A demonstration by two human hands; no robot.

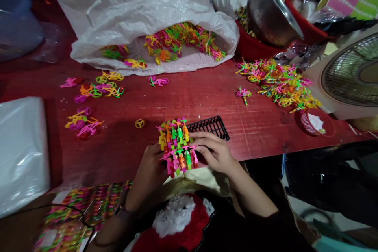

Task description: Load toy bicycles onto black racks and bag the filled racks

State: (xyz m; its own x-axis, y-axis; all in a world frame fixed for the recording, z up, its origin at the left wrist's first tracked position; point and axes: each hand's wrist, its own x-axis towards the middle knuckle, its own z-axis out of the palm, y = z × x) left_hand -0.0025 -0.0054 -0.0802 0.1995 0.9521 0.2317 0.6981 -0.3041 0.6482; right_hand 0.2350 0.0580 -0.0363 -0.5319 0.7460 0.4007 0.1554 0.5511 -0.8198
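Two tight rows of small plastic toy bicycles (178, 145) in pink, yellow, green and orange stand at the table's front edge. My left hand (152, 163) is closed around their left side, its fingertips hidden behind them. From the right, my right hand (217, 150) presses its bent fingers and thumb against the end bicycles. What supports the rows underneath is hidden. Just beyond my right hand lies a black plastic slotted rack (210, 126). A loose yellow wheel (139, 123) rests on the table to the left.
Behind, a white plastic bag (153, 10) gapes open with many toy bicycles inside. Loose bicycles (85, 122) lie at left, and a bigger pile (283, 82) at right near a fan (354, 71). A small red basket (310, 123) and a metal bowl (270, 12) are also on the right.
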